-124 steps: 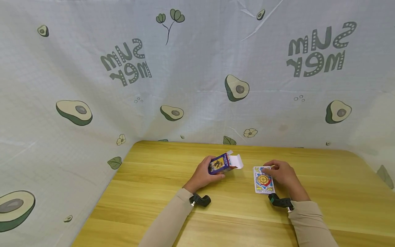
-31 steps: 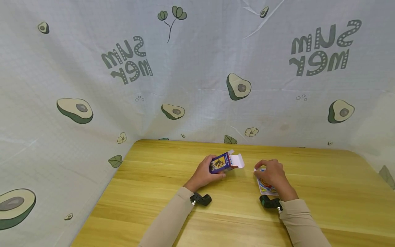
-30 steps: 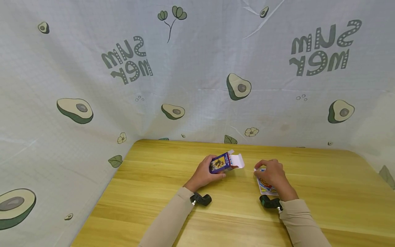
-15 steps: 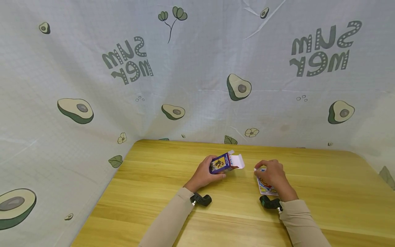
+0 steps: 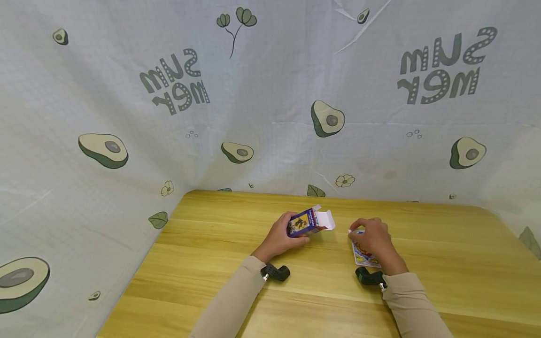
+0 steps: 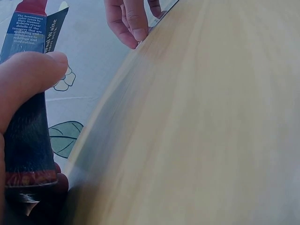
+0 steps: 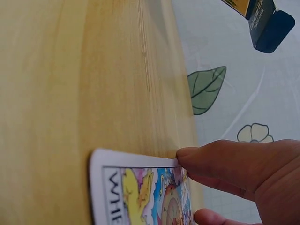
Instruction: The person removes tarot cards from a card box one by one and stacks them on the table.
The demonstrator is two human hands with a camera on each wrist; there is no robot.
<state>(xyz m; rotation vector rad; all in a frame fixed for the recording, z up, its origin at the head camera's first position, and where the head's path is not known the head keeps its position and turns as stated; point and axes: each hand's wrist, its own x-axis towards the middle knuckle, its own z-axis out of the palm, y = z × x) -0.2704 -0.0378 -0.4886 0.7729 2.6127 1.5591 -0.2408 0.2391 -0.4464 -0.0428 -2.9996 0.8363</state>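
Observation:
In the head view my left hand [image 5: 279,240] grips a blue and purple tarot card box [image 5: 299,224], tilted, its white flap [image 5: 325,219] standing open toward the right. The left wrist view shows the thumb [image 6: 35,70] lying across the box's printed side [image 6: 28,136]. My right hand [image 5: 374,238] is over the tarot cards [image 5: 364,259], which lie face up on the table. Its thumb and curled fingers pinch them at the far left corner, covering their upper part. In the right wrist view the thumb [image 7: 213,161] meets the edge of the top card [image 7: 140,187], a wheel picture.
The wooden table [image 5: 211,263] runs under both hands. A pale cloth [image 5: 270,94] printed with avocados and leaves hangs behind it and along its left side. Each wrist wears a small black camera mount [image 5: 276,272].
Since about four seconds ago, my right hand has moved left over the cards, from their right edge to the far left corner. Over the last second, both hands and the box stay still.

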